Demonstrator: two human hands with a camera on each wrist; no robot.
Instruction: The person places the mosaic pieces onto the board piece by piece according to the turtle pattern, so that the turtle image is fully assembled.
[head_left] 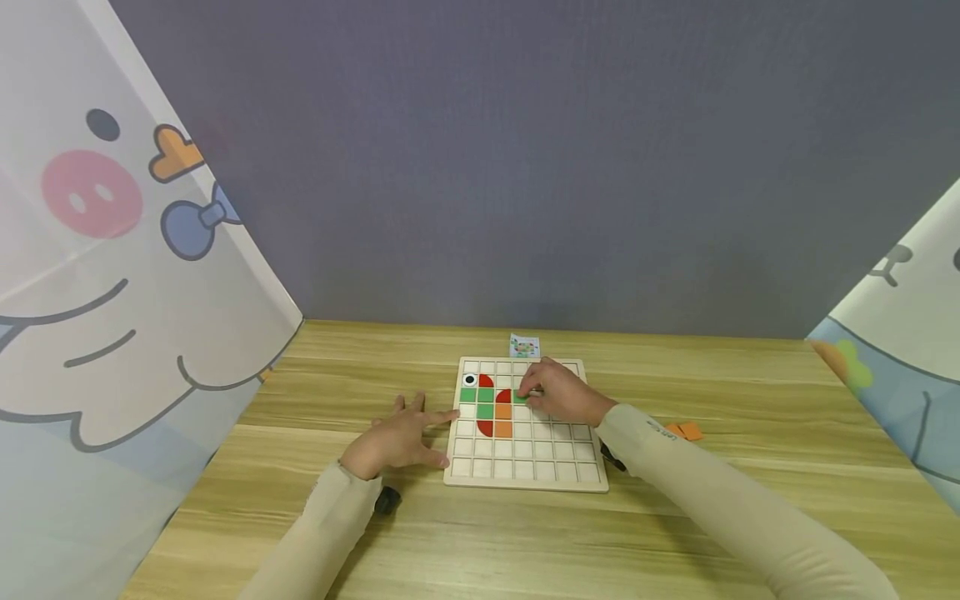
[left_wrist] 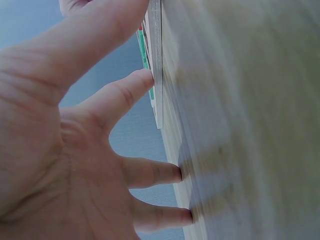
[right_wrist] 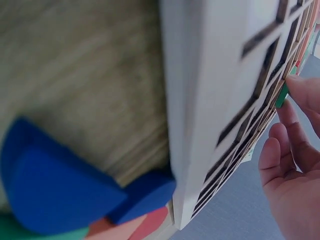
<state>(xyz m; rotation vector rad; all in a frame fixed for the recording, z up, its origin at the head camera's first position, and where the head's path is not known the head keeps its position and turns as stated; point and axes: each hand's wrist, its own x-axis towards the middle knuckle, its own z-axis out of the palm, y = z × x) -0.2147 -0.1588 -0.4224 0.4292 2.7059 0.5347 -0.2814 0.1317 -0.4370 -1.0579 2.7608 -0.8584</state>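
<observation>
A wooden grid board [head_left: 525, 485] lies on the table, with green squares [head_left: 486, 395], orange squares [head_left: 503, 421], red quarter-round tiles [head_left: 486, 428] and a white eye tile [head_left: 469, 380] in its cells. My right hand [head_left: 562, 394] reaches over the board from the right. Between its thumb and index finger it pinches a green tile [right_wrist: 282, 96], just right of an upper red tile. Fingers spread, my left hand [head_left: 397, 439] rests at the board's left side; index finger and thumb touch the edge, while other fingertips press the table [left_wrist: 235, 150].
Behind the board lies a small pattern card [head_left: 524, 346]. Loose orange tiles [head_left: 686, 431] sit to the right, partly hidden by the sleeve. The right wrist view shows blue curved pieces [right_wrist: 55, 185] beside the board. A grey partition [head_left: 525, 167] stands at the back.
</observation>
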